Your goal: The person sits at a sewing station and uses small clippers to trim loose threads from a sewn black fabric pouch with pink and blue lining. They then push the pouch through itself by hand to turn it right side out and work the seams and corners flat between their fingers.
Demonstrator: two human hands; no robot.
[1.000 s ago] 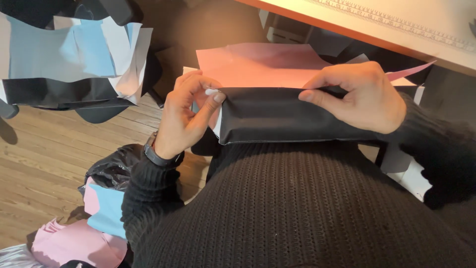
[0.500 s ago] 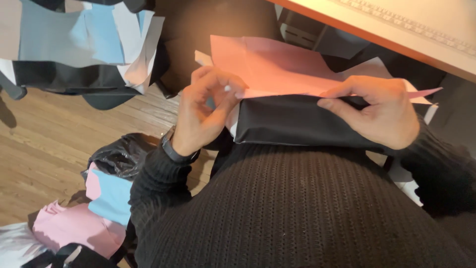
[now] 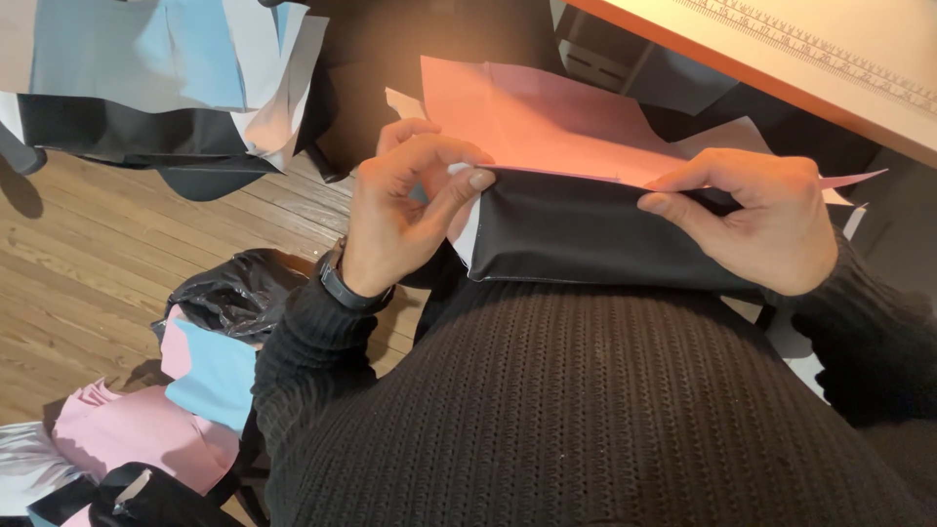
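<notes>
While left hand (image 3: 405, 220) pinches folded edge of black sheet (image 3: 586, 239) over pink sheet (image 3: 547, 122), right hand (image 3: 756, 220) clamps same edge; both held at lap, below bench (image 3: 781, 59) edge. Keep edges flush, tension even.

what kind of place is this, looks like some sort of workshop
Probably a sewing or craft workroom. Both hands, left hand and right hand, pinch a black and pink piece; more cut pieces hang nearby, and a table edge with a ruler strip stands above a wooden floor.
</notes>
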